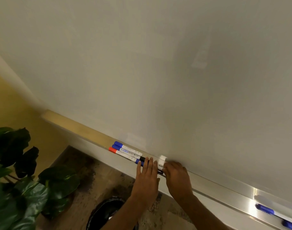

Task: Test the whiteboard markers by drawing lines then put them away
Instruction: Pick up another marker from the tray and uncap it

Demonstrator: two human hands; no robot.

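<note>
A blank whiteboard fills most of the view, with a metal tray along its lower edge. Several markers lie side by side in the tray: two with blue caps and one with a red cap. More markers, one with a black cap, lie under my hands. My left hand rests with straight fingers on these markers. My right hand curls its fingers over a white marker barrel just right of the left hand. Which marker it grips is partly hidden.
Two more blue-capped markers lie in the tray at the far right. A large-leafed green plant stands at the lower left. A bin with a black liner sits on the mottled floor below my arms.
</note>
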